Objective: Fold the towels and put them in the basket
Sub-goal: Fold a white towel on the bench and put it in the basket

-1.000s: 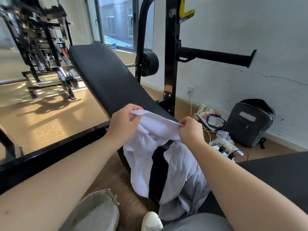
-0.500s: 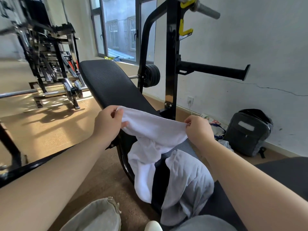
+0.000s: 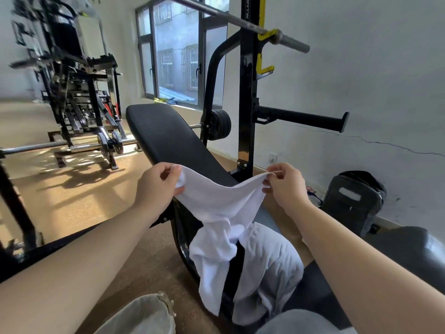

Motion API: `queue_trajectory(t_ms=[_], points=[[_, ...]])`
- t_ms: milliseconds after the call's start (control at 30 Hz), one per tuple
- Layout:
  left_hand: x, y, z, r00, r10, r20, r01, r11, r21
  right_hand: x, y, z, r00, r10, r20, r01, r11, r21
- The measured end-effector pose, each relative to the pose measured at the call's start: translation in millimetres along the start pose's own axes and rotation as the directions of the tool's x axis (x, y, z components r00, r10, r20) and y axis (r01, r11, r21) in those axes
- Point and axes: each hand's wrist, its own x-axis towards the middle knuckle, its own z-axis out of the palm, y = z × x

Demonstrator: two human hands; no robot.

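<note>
A white towel (image 3: 218, 208) hangs between my hands above the black weight bench (image 3: 166, 136). My left hand (image 3: 157, 186) grips its left top corner and my right hand (image 3: 285, 186) pinches the right top corner. The upper edge sags between them, and the rest drops in folds down over the bench's front. A second, pale grey towel (image 3: 269, 268) lies crumpled on the bench below my right arm. The beige fabric basket (image 3: 142, 317) stands on the floor at the bottom, under my left forearm, with only its rim and side showing.
A black rack upright (image 3: 248, 92) with yellow hooks and a barbell (image 3: 240, 19) rises behind the bench. A dark backpack (image 3: 352, 203) leans on the right wall. More gym machines (image 3: 77, 92) stand at the far left on the tan floor.
My hands have risen and moved apart, stretching the white towel's top edge wider. The camera has tilted upward, showing more of the rack and barbell.
</note>
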Motion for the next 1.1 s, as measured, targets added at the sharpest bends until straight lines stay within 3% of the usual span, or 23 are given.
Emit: queue_trajectory(t_ms=[133,300,467,933,1100], points=[[10,4,-9,0.999,-0.042,-0.008,0.042,0.999,-0.016,15,1,0,0.998,-0.039,-0.058,0.036,0.998,-0.052],[28,-5,-14,0.997,-0.052,-0.054,0.047,0.995,-0.085,41,1,18,0.993,-0.118,-0.015,0.113,0.973,-0.199],[50,-35,-21,0.999,-0.034,-0.036,0.036,0.998,0.054,63,-6,58,0.972,-0.221,0.077,0.234,0.903,-0.360],[126,-83,-25,0.997,-0.073,0.007,0.070,0.984,0.166,151,5,192,0.947,-0.166,0.274,0.288,0.815,-0.502],[162,-97,-21,0.998,-0.067,0.000,0.066,0.988,0.141,181,4,232,0.916,-0.211,0.341,0.381,0.724,-0.575]])
